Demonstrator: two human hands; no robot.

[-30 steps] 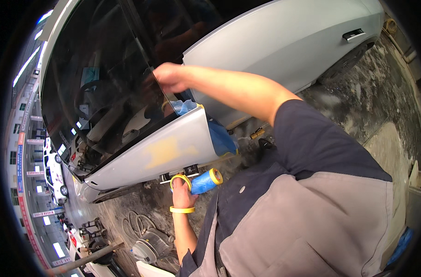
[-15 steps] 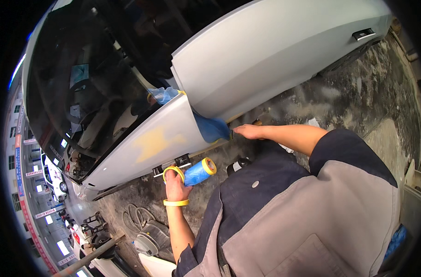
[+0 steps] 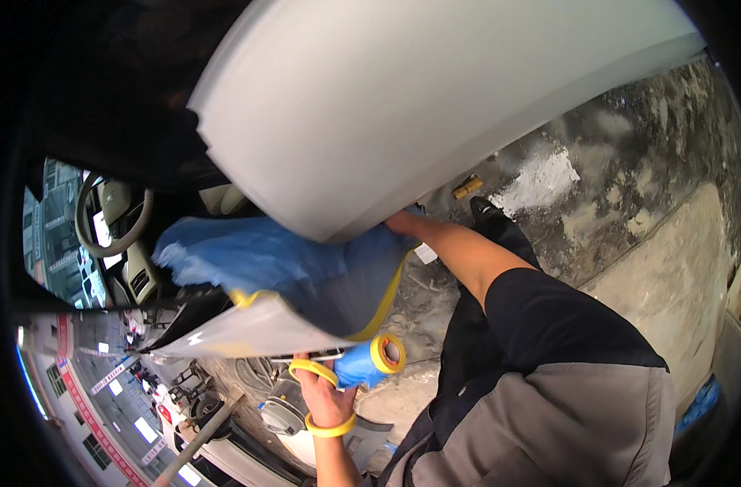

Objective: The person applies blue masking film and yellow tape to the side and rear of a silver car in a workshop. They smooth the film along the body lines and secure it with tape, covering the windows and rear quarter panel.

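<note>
At the lower middle, my left hand (image 3: pixel 328 398) is closed round a roll of blue masking film (image 3: pixel 360 365) with yellow tape at its end. A yellow tape roll (image 3: pixel 313 371) is looped over its fingers and another yellow tape ring (image 3: pixel 330 428) circles the wrist. My right hand (image 3: pixel 404 222) reaches to the lower edge of the large grey car panel (image 3: pixel 370 105), beside the blue film sheet (image 3: pixel 305 268); its fingers are mostly hidden. The sheet, bordered by yellow tape, covers the inner side of the open car door (image 3: pixel 248 325).
A steering wheel (image 3: pixel 114 215) shows through the doorway. On the stained floor lie a small yellowish block (image 3: pixel 468 187) and a white powdery patch (image 3: pixel 541 183). A grey machine with a hose (image 3: pixel 283 414) stands beyond my left hand, near a long pole (image 3: pixel 200 434).
The front door has swung open, showing the cabin and the blue film on its inner side. My right hand has moved in beside the film; my left still holds the roll.
</note>
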